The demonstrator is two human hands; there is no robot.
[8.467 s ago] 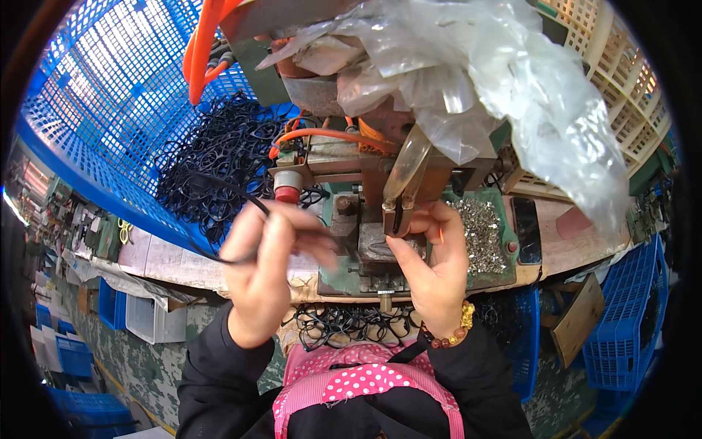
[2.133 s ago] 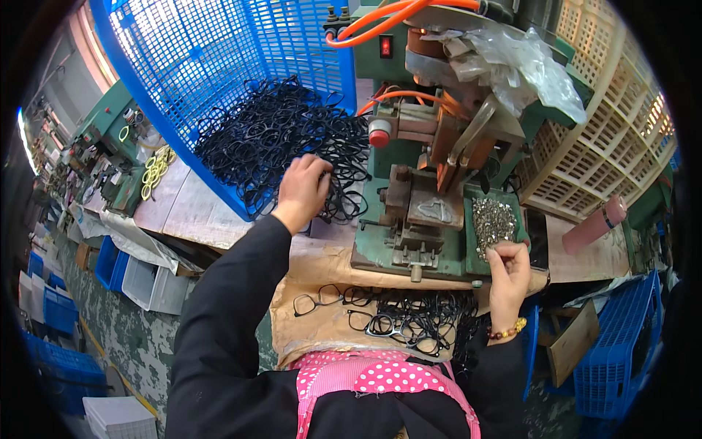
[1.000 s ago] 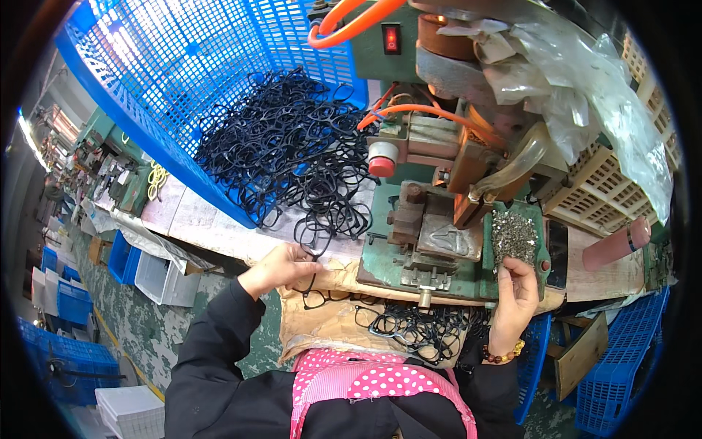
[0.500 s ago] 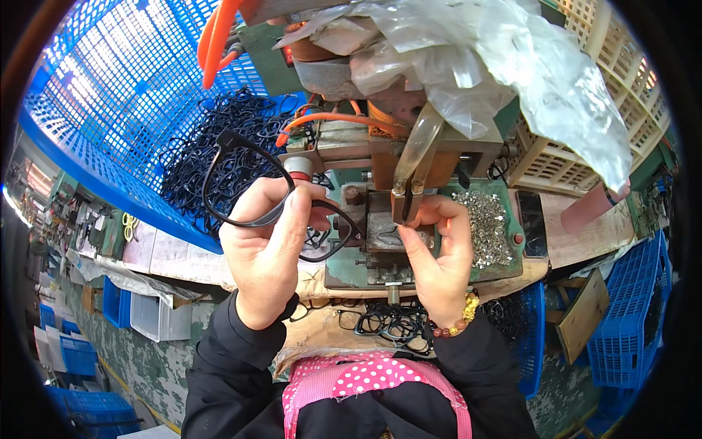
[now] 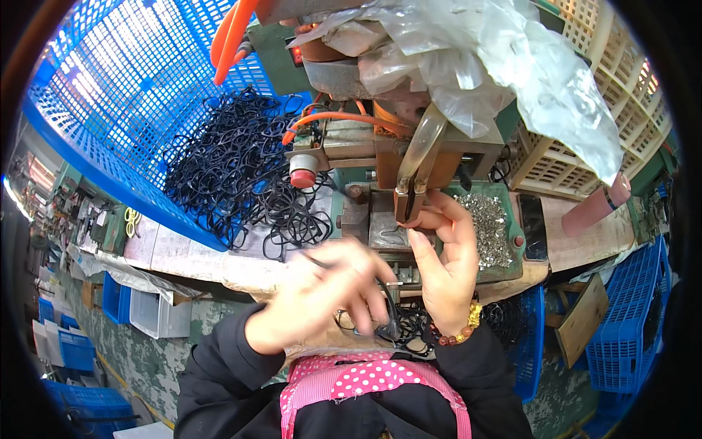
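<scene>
Where the wearer's clothing is nearest: pink cloth is shown in an apron [image 5: 373, 380], white-dotted on one panel and finely striped along its bands, framed by matte black sleeves [image 5: 227, 358].
Left hand [image 5: 318, 296]: its outline is smeared by motion blur; thin dark curves are seen at the bent fingers, but whether anything is gripped cannot be told.
Right hand [image 5: 450, 263]: thumb and forefinger are curved close beside a tapered copper block [image 5: 409, 207]; whether a small piece is pinched cannot be told. The wrist is ringed by a bracelet [image 5: 464, 333] of round brown beads and gold-coloured ornament.
Eyeglass frames [image 5: 406, 325]: thin, looped black rims are tangled below the machine, partly covered by the left hand.
Machine: a worn grey metal plate [image 5: 385, 230] is set under the copper block, which is met by clear bent tubing [image 5: 422, 150]; a domed red button [image 5: 302, 178] is mounted leftward.
Green tray [image 5: 521, 252]: glittering metal bits [image 5: 486, 227] are heaped inside, beside a flat black phone [image 5: 532, 227].
Blue basket [image 5: 131, 201]: more glossy dark frames [image 5: 227, 161] are piled against latticed plastic and spilled onto the tabletop [image 5: 168, 252].
Plastic bag [image 5: 526, 66]: crinkled, translucent film is draped over the machine, before a cream slatted crate [image 5: 567, 150].
</scene>
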